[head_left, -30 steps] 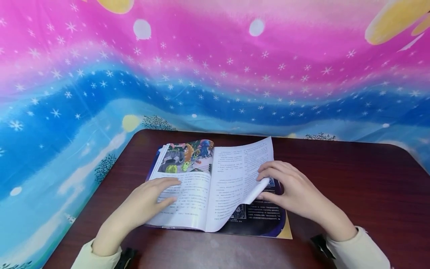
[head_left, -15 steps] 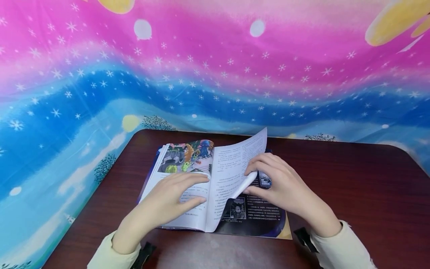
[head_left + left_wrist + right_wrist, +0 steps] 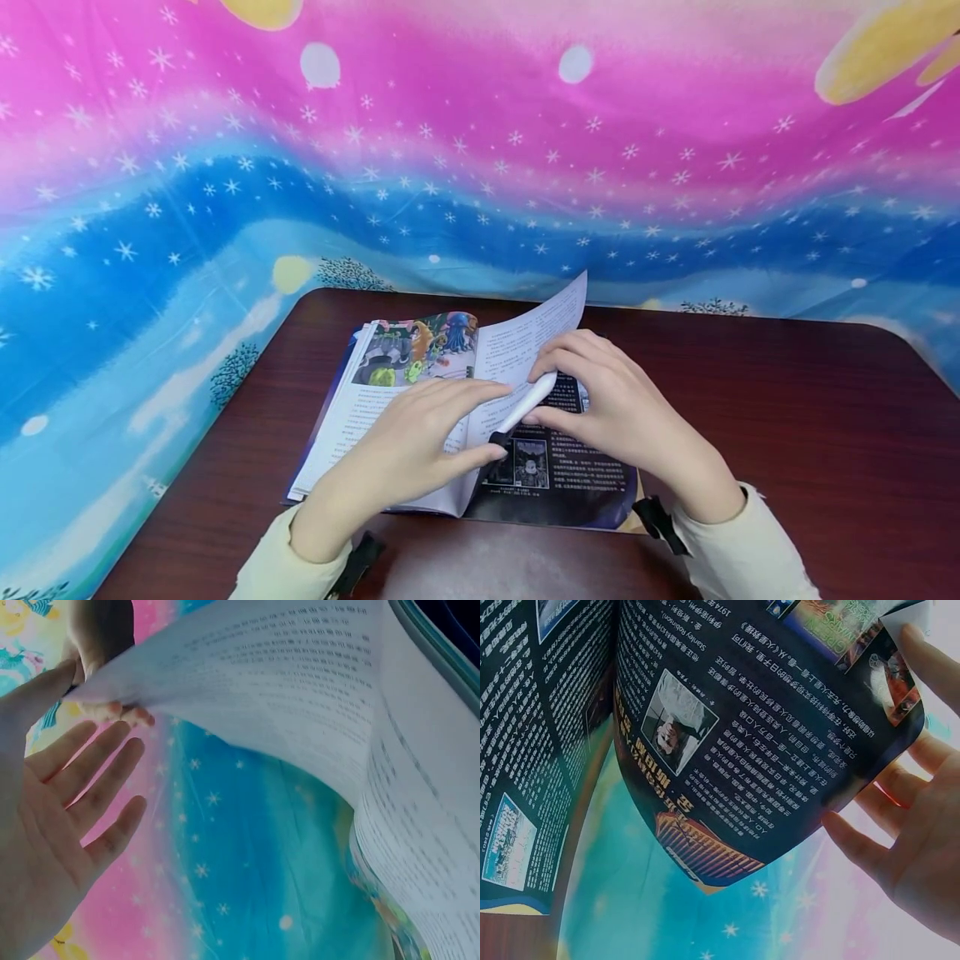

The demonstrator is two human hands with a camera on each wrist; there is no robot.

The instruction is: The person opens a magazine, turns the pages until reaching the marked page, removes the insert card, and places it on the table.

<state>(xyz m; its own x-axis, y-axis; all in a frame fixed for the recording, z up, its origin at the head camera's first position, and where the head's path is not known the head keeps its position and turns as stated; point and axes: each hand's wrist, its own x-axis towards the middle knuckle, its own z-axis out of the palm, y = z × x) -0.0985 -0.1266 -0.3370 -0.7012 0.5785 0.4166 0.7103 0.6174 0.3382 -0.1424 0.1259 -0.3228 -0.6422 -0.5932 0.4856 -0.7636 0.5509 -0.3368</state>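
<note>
An open magazine point(image 3: 348, 425) lies on the table, a colour picture at the top of its left page. Its right-hand page point(image 3: 517, 333) is lifted and curls over to the left. My right hand point(image 3: 622, 412) pinches that page's outer edge between thumb and fingers. In the right wrist view, the page's dark printed back point(image 3: 780, 742) shows, with the right thumb point(image 3: 922, 652) on it. My left hand point(image 3: 397, 442) reaches over the left page, thumb and fingers spread at the page's curled edge. The left wrist view shows its fingers point(image 3: 97, 780) extended beside the page corner.
A dark reddish-brown table point(image 3: 787, 433) carries the magazine. Behind and to the left hangs a pink and blue cloth point(image 3: 480, 167) with snowflakes. Under the raised page lies a black printed page point(image 3: 585, 475) with small pictures.
My right hand has moved left, carrying the page edge, and the page stands steeper. The left hand has moved right, from over the left page to the curled edge.
</note>
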